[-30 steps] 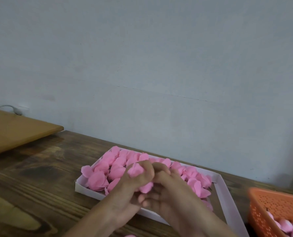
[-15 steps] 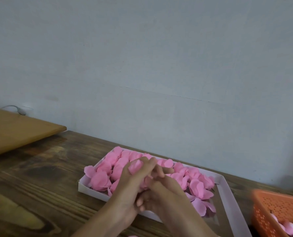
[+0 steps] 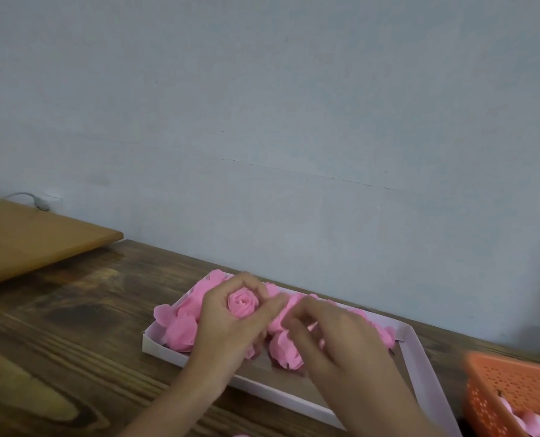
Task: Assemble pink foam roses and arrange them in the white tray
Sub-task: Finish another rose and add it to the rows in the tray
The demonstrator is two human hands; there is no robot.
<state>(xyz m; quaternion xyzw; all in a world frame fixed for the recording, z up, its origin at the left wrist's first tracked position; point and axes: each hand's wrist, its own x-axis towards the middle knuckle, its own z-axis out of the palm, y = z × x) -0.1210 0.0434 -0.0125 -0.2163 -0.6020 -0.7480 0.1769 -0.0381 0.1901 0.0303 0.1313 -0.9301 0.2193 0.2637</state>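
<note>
**Rose (image 3: 243, 302) turned bloom-up in the left hand (image 3: 231, 329)**

Its spiral centre now faces upward, the left hand's fingers curled round it above the white tray (image 3: 420, 367) on the worktop (image 3: 73, 310). The right hand (image 3: 335, 339) pinches a pink petal (image 3: 286, 313) beside it.

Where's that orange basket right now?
In the head view the orange basket sits at the lower right edge on the wooden table, just right of the white tray.

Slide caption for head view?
Left hand holds a pink foam rose over the white tray; right hand pinches a petal beside it.
</note>
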